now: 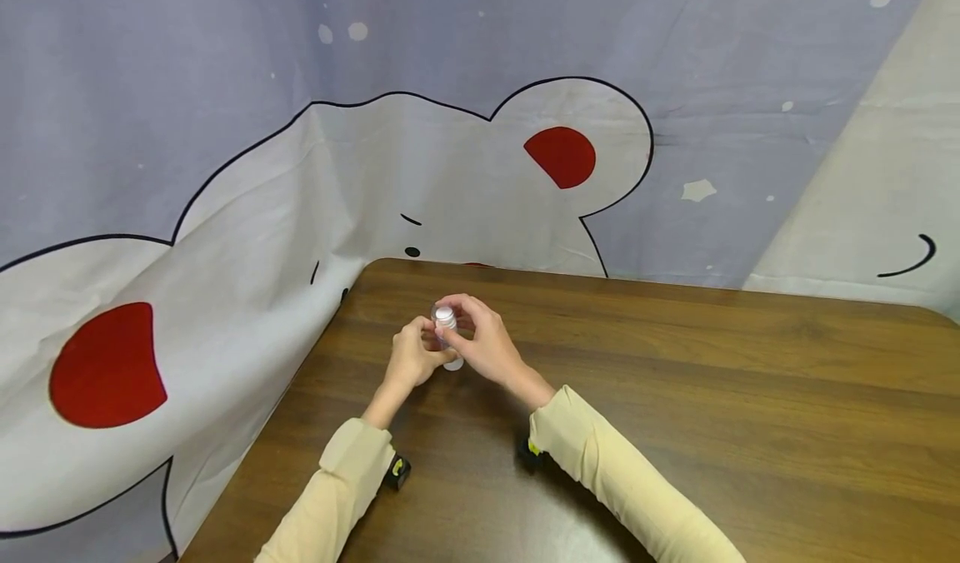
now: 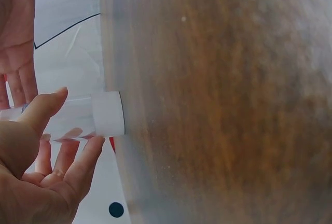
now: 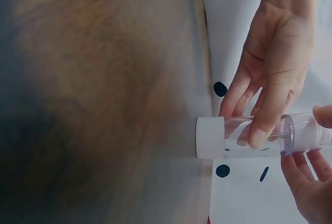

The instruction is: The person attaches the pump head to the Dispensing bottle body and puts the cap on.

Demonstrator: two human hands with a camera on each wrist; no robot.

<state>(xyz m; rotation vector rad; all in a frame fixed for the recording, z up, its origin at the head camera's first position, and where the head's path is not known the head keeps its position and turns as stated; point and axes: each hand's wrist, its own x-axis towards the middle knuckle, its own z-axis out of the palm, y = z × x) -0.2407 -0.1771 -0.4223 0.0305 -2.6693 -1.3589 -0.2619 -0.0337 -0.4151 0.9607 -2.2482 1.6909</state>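
Observation:
A clear cylindrical bottle (image 3: 210,137) with a white base and a white upper part stands upright on the wooden table, between both hands. My left hand (image 1: 411,359) grips its transparent body, thumb on one side and fingers on the other. At the top end my right hand (image 1: 486,342) holds the bottle's white upper part (image 1: 445,315) between thumb and fingers. A clear ring (image 3: 288,135) shows where body and upper part meet. In the left wrist view the upper end of the bottle is cut off by the frame edge.
The brown wooden table (image 1: 675,396) extends far to the right. A printed cloth (image 1: 450,163) with white cartoon figures hangs behind it and along its left edge. Black wrist devices (image 1: 397,471) sit under the beige sleeves (image 1: 341,484).

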